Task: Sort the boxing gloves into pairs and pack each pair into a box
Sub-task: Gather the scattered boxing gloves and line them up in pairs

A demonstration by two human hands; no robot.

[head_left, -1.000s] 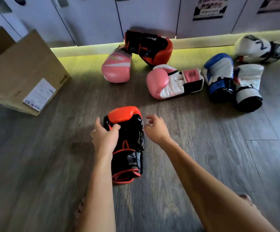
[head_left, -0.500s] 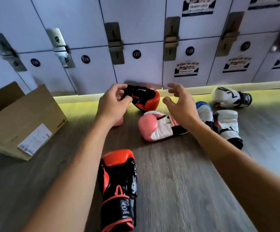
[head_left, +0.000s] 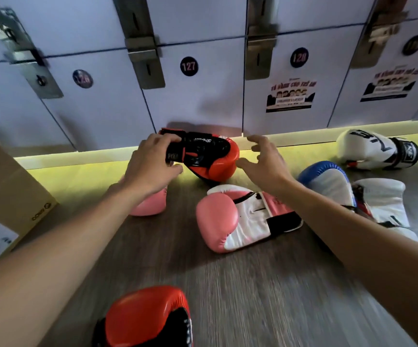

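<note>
Lockers [head_left: 202, 101] behind, left hand [head_left: 150, 167] holds red glove [head_left: 219, 162], pink glove [head_left: 228, 221] near

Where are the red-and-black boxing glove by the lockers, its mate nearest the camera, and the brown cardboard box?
Red-and-black boxing glove by the lockers [head_left: 221, 164]: head view, red padded end.
Near red-and-black boxing glove [head_left: 147, 314]: head view, red padded top.
Brown cardboard box [head_left: 7, 186]: head view, side wall.

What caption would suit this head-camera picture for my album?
Left hand grips the far red-and-black glove by the lockers, right hand open beside it, matching glove lying nearer.
</note>
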